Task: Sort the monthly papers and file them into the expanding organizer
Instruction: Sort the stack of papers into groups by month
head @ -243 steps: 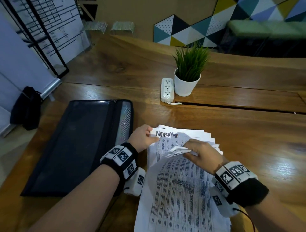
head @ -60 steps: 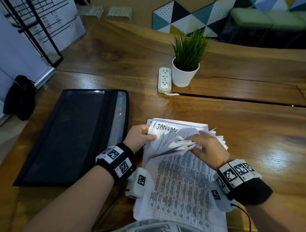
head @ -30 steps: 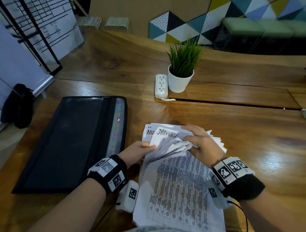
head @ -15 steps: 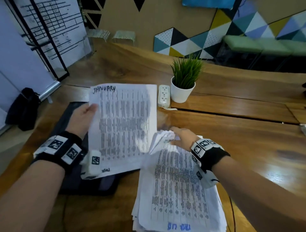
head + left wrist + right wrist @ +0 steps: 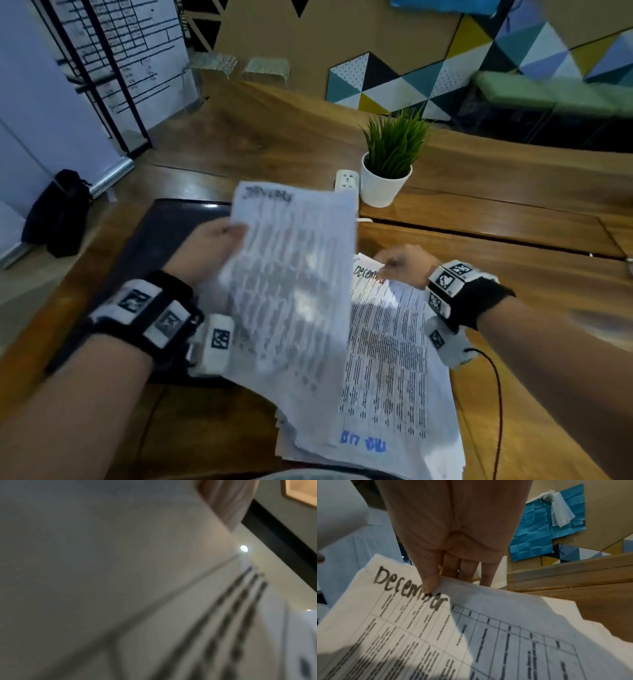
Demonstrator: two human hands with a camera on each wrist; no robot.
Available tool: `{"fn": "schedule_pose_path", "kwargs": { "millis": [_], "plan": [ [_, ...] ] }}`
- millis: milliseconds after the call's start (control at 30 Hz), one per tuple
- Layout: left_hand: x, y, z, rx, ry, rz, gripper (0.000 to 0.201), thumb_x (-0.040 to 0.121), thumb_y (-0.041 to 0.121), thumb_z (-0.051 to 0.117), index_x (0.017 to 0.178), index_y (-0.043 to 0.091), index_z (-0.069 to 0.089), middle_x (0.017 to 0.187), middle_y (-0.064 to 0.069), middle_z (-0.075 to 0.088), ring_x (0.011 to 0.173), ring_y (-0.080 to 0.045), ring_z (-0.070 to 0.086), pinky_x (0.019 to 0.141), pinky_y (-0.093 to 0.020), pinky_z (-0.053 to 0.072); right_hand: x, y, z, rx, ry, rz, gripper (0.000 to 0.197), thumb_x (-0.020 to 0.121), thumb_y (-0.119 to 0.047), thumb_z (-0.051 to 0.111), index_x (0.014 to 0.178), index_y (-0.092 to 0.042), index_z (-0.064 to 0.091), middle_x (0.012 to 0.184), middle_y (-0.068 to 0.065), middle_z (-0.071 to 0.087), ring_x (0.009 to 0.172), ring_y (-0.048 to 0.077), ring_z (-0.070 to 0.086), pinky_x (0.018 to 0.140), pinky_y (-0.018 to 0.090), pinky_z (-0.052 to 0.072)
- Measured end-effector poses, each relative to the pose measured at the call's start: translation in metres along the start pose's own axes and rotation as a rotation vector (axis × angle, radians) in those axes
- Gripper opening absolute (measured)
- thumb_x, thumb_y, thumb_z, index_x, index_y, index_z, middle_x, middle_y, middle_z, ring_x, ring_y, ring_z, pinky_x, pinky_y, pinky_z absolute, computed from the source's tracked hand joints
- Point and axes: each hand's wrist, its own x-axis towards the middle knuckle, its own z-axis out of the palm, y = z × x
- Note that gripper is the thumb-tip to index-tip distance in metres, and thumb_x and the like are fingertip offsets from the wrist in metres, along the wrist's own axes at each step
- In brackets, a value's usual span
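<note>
My left hand (image 5: 214, 245) holds a printed sheet headed "January" (image 5: 294, 281) by its left edge, lifted and tilted above the table. It overlaps the black mesh expanding organizer (image 5: 161, 240) and the left side of the paper stack (image 5: 387, 370). In the left wrist view this sheet (image 5: 120, 574) fills the blurred picture, with a finger (image 5: 228, 500) at the top. My right hand (image 5: 400, 262) pinches the top edge of the stack's upper sheet, headed "December" (image 5: 471, 635). The thumb (image 5: 429, 582) lies on the heading and the fingers go behind the edge.
A potted green plant (image 5: 387, 171) and a white power strip (image 5: 346, 180) stand beyond the papers. A black bag (image 5: 58, 212) sits on the floor at the left. A red cable (image 5: 496, 394) trails from my right wrist. The wooden table (image 5: 513, 267) has a groove behind the stack.
The left hand has swung the January sheet rightward, from over the organizer to partly over the stack. The right hand stays at the stack's top edge, where the December sheet now shows.
</note>
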Motion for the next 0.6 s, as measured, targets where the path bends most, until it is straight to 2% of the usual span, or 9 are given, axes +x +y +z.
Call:
{"fn": "schedule_pose_path", "kwargs": {
  "millis": [67, 133, 167, 267, 333, 367, 467, 567, 600],
  "plan": [
    [-0.003, -0.010, 0.034, 0.014, -0.083, -0.013, 0.023, 0.098, 0.017, 0.049, 0.082, 0.019, 0.066, 0.071, 0.010, 0.071, 0.065, -0.005, 0.065, 0.067, -0.021, 0.051, -0.001, 0.002, -0.008, -0.051, -0.003, 0.048, 0.014, 0.091, -0.012, 0.052, 0.100, -0.015, 0.063, 0.095, 0.000, 0.065, 0.081, 0.014, 0.062, 0.081, 0.032, 0.050],
    [-0.002, -0.026, 0.060, 0.014, -0.106, -0.033, 0.023, 0.097, 0.018, 0.050, 0.088, 0.011, 0.069, 0.085, -0.008, 0.069, 0.077, -0.022, 0.062, 0.076, -0.039, 0.050, 0.000, 0.008, -0.016, 0.023, -0.014, 0.034, 0.018, 0.089, -0.003, 0.055, 0.103, -0.003, 0.065, 0.104, 0.015, 0.066, 0.093, 0.028, 0.062, 0.087, 0.040, 0.049],
    [-0.003, -0.035, 0.073, 0.009, -0.107, -0.040, 0.023, 0.096, 0.019, 0.052, 0.090, 0.004, 0.069, 0.089, -0.013, 0.068, 0.080, -0.026, 0.062, 0.080, -0.044, 0.050, 0.000, 0.010, -0.020, 0.109, -0.017, -0.001, 0.018, 0.086, -0.001, 0.059, 0.101, -0.002, 0.067, 0.104, 0.016, 0.067, 0.094, 0.028, 0.062, 0.089, 0.042, 0.049],
    [-0.014, -0.054, 0.107, 0.082, -0.128, 0.021, 0.031, 0.090, 0.028, 0.053, 0.089, -0.001, 0.065, 0.090, -0.015, 0.068, 0.080, -0.028, 0.063, 0.076, -0.038, 0.050, -0.002, 0.010, -0.027, 0.166, -0.068, -0.009, 0.016, 0.087, -0.009, 0.060, 0.100, -0.010, 0.070, 0.101, 0.006, 0.069, 0.092, 0.017, 0.062, 0.090, 0.033, 0.047],
    [-0.019, -0.062, 0.123, 0.129, -0.120, 0.048, 0.023, 0.095, 0.020, 0.051, 0.091, 0.003, 0.066, 0.097, -0.012, 0.062, 0.079, -0.016, 0.059, 0.066, -0.017, 0.047, 0.001, 0.012, -0.029, 0.149, -0.121, 0.029, 0.019, 0.090, -0.012, 0.057, 0.106, -0.013, 0.068, 0.107, 0.001, 0.068, 0.098, 0.015, 0.062, 0.093, 0.024, 0.042],
    [-0.020, -0.065, 0.128, 0.125, -0.102, 0.042, 0.021, 0.095, 0.017, 0.051, 0.096, 0.003, 0.066, 0.104, -0.009, 0.057, 0.085, -0.011, 0.057, 0.070, -0.012, 0.045, 0.003, 0.012, -0.028, 0.134, -0.141, 0.025, 0.020, 0.090, -0.013, 0.056, 0.106, -0.016, 0.067, 0.107, -0.001, 0.068, 0.099, 0.014, 0.062, 0.096, 0.024, 0.041],
    [-0.022, -0.068, 0.139, 0.104, -0.043, 0.007, 0.020, 0.091, 0.018, 0.055, 0.104, 0.005, 0.064, 0.117, -0.005, 0.052, 0.100, -0.015, 0.057, 0.088, -0.026, 0.047, 0.002, 0.010, -0.023, 0.108, -0.120, 0.009, 0.019, 0.091, -0.022, 0.055, 0.105, -0.020, 0.067, 0.103, -0.007, 0.067, 0.091, 0.008, 0.062, 0.099, 0.034, 0.044],
    [-0.022, -0.071, 0.145, 0.045, -0.044, -0.038, 0.013, 0.088, 0.020, 0.058, 0.100, 0.016, 0.056, 0.107, -0.004, 0.061, 0.097, -0.018, 0.061, 0.086, -0.037, 0.052, -0.009, -0.002, -0.013, 0.163, -0.141, -0.033, 0.028, 0.088, -0.037, 0.055, 0.109, -0.021, 0.063, 0.108, -0.005, 0.067, 0.096, 0.011, 0.062, 0.094, 0.032, 0.044],
    [-0.025, -0.069, 0.145, 0.017, -0.049, -0.052, 0.014, 0.089, 0.019, 0.057, 0.102, 0.018, 0.052, 0.103, -0.002, 0.062, 0.095, -0.016, 0.062, 0.083, -0.034, 0.053, -0.013, -0.006, -0.007, 0.144, -0.172, -0.041, 0.030, 0.086, -0.037, 0.058, 0.111, -0.020, 0.061, 0.109, -0.004, 0.066, 0.098, 0.012, 0.061, 0.093, 0.031, 0.043]
  ]
}}
